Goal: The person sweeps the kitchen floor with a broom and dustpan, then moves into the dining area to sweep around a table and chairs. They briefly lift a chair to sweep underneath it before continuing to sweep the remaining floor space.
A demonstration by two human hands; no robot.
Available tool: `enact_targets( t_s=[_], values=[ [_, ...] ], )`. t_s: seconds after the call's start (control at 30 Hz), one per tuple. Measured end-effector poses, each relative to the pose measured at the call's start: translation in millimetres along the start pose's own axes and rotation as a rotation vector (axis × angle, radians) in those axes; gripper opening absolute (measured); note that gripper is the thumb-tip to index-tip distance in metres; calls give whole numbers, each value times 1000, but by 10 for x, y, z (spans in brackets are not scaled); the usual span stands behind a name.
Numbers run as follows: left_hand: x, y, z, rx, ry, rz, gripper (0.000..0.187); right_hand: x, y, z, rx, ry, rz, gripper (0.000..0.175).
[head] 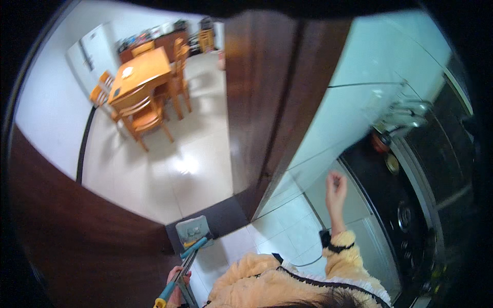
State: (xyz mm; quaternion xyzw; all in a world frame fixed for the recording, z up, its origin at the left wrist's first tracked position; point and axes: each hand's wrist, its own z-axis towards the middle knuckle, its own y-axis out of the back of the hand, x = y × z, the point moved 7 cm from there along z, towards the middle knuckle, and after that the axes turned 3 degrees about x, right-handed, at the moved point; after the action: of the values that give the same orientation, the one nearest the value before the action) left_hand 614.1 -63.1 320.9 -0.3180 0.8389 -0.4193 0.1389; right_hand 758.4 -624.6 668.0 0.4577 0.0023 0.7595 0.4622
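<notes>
My left hand [179,275] is closed around long metal handles [188,263] with teal and yellow parts, at the bottom left. At their far end, a grey dustpan [192,228] lies near the dark door sill [227,215], with a teal bar [194,247] in front of it. Some pale matter shows in the pan, too blurred to name. My right hand [336,189] is raised in front of the kitchen cabinets [348,192], its fingers curled in. Nothing can be made out in it, and it touches nothing. Both sleeves belong to a fluffy yellow garment.
A dark wooden door frame [269,96] and a brown door panel [88,238] flank the doorway. Beyond stand a wooden dining table [148,67], several chairs [144,117] and a white refrigerator [94,52]. To my right runs a black worktop with a gas burner [404,216].
</notes>
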Motion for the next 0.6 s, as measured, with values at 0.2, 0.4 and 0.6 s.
enact_targets(
  t_s=[0.2,0.4,0.6],
  values=[
    [-339,-77,703,75,206,-107,47,-69,967,1491,-310,66,-34,42],
    [-612,23,347,290,130,-66,51,-618,846,2212,-224,-221,485,57],
    [41,-521,207,-133,-257,-14,31,-863,1366,1793,-380,-170,322,50]
  ],
)
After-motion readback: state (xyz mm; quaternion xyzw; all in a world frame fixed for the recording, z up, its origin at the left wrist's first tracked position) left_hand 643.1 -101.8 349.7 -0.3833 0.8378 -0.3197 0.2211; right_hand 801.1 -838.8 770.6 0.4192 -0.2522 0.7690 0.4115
